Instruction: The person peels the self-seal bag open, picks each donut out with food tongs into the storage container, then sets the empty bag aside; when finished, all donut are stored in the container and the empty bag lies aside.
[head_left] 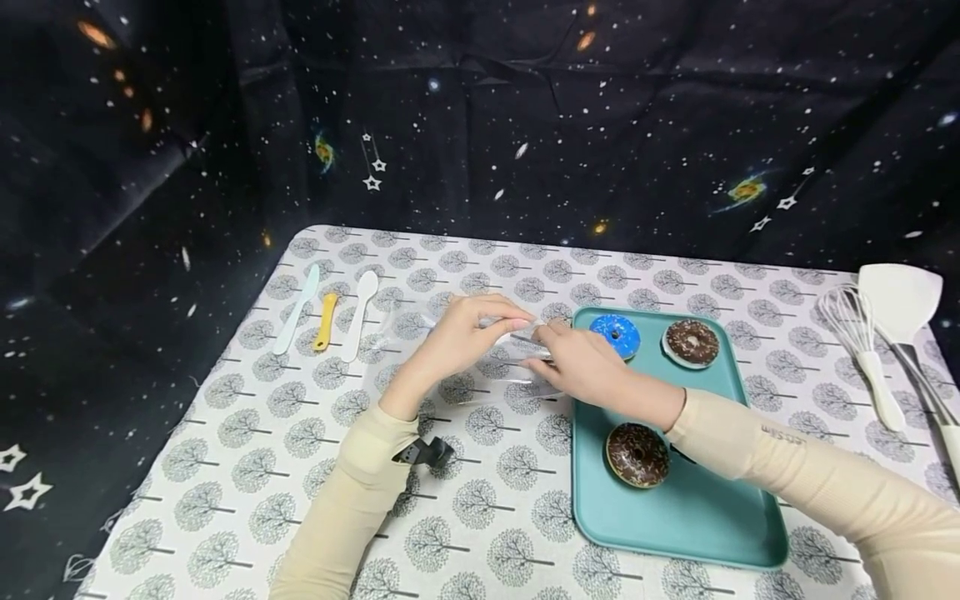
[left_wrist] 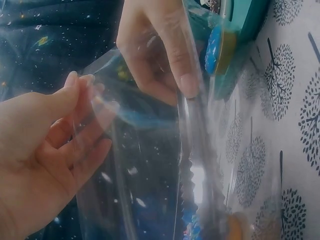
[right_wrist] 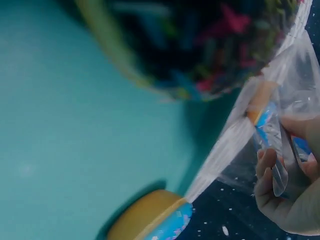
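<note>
A clear plastic bag [head_left: 480,375] spreads over the cloth left of the tray, held between both hands. The left hand [head_left: 461,333] pinches its edge between thumb and fingertips, with the other fingers loosely bent in the left wrist view. Facing it, the right hand [head_left: 588,362] pinches the other side of the bag, its forearm crossing the tray. Something blue and tan [right_wrist: 263,107] shows through the plastic in the right wrist view. On the teal tray [head_left: 705,517] sit a blue doughnut [head_left: 617,335], partly behind the right hand, and two chocolate doughnuts, one near [head_left: 637,455], one far [head_left: 691,343].
At the left lie a pale blue knife [head_left: 297,308], a yellow utensil [head_left: 326,321] and a white spoon [head_left: 361,312]. A whisk [head_left: 862,350] and a white spatula [head_left: 900,300] lie at the right. Dark star-printed fabric [head_left: 480,125] hangs behind the table.
</note>
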